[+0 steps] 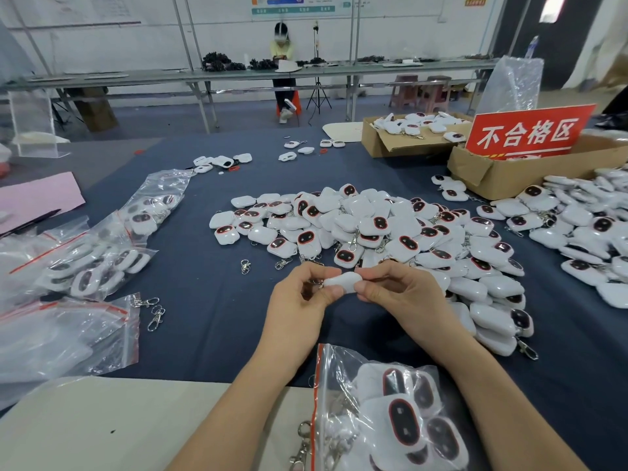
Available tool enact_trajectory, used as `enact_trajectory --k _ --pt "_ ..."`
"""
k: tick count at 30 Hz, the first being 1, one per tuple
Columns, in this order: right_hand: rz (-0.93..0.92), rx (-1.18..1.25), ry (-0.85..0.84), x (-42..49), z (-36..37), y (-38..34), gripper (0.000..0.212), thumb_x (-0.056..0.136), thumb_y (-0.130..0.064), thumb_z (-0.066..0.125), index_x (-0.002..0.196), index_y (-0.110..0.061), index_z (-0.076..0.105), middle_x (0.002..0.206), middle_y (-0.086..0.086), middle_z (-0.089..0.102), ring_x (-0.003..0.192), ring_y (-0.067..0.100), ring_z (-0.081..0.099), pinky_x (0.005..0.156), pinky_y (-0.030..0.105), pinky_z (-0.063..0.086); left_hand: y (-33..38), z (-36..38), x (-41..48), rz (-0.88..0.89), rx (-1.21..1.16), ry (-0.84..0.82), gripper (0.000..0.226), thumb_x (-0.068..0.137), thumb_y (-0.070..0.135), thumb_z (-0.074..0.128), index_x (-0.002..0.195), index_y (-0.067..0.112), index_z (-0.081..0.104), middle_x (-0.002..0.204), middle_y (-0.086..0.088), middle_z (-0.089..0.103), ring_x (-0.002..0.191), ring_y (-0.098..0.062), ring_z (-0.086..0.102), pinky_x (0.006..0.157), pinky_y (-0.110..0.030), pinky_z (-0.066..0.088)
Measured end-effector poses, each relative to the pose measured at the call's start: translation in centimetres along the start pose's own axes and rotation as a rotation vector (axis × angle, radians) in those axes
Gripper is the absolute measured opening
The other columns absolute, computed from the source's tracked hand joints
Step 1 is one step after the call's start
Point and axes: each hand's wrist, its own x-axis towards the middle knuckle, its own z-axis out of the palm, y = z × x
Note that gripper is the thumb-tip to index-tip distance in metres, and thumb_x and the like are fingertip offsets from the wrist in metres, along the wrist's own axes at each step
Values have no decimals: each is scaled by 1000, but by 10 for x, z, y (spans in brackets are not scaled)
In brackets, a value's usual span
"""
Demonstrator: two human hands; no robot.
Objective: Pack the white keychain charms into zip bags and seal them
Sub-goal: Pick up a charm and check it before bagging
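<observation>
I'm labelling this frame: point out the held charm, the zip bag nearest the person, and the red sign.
held charm [341, 282], head view, middle of its white shell.
nearest zip bag [339, 363], head view, clear plastic above its charms.
red sign [530, 134], head view, centre of its face.

wall [102, 45]: painted white, posters [292, 3] hung high | long counter [238, 75]: set along the wall, a person [282, 51] seated behind | floor [238, 113]: grey, stools [419, 91] and tripod [318, 95] stood on it | near counter [210, 300]: covered in dark blue cloth
</observation>
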Motion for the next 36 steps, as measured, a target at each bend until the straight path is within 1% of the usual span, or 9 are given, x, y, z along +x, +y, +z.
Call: enact_trajectory --k 4,6,9,15,18,20,25,30,36 --pt "-15 -12 10 1 -1 2 18 77 -10 80 79 -28 79 77 6 77 72 10 73 73 14 55 1 0 0 3 -8 -5 34 89 6 73 88 40 74 86 10 74 79 -6 66 72 -13 50" --pt "14 19 -4 1 -2 1 11 74 -19 81 82 -27 79 79 10 77 74 15 74 74 17 56 1 1 0 -3 -29 -11 32 93 7 69 97 39 74 91 13 74 81 -5 66 74 -15 51" --pt "28 90 -78 0 -2 0 20 72 -21 77 92 -18 75 86 10 76 76 19 73 74 24 60 2 0 0 13 -38 -24 34 97 9 65 106 42 68 99 17 72 82 -3 65 77 -18 54" --pt "-28 41 -167 0 1 -2 33 72 -18 76 104 -20 70 92 0 75 74 16 70 73 23 59 2 2 -1 -25 -61 -88 20 102 14 59 111 24 73 101 2 77 97 -26 69 88 -42 59" --pt "-53 44 -86 0 2 -2 26 68 -19 78 92 -15 71 73 -3 75 64 8 68 67 16 55 5 2 -5 -20 -104 -161 19 99 32 61 115 30 72 104 2 77 101 -18 72 93 -37 58" --pt "-79 75 -51 1 1 -1 23 68 -17 77 90 -11 71 76 -2 76 66 8 69 67 16 54 6 3 -6 -11 -128 -194 20 93 40 64 111 35 71 102 2 78 100 -17 73 93 -33 58" --pt "-96 180 -45 1 1 2 14 72 -9 74 85 -6 70 94 2 78 88 14 74 75 20 57 8 4 -7 43 -203 -210 27 89 36 71 104 14 70 116 5 75 107 -13 72 93 -24 56" --pt "-102 170 -63 2 1 2 13 70 -8 74 81 -5 69 84 1 77 69 9 70 70 18 57 9 1 -8 87 -181 -212 23 95 33 63 104 15 75 109 3 78 107 -14 72 95 -25 54" --pt "-114 176 -60 2 2 2 11 69 -9 74 71 -20 75 84 0 77 67 9 69 70 18 56 9 2 -7 69 -191 -198 25 92 34 62 105 17 75 111 6 77 108 -12 71 94 -25 54"
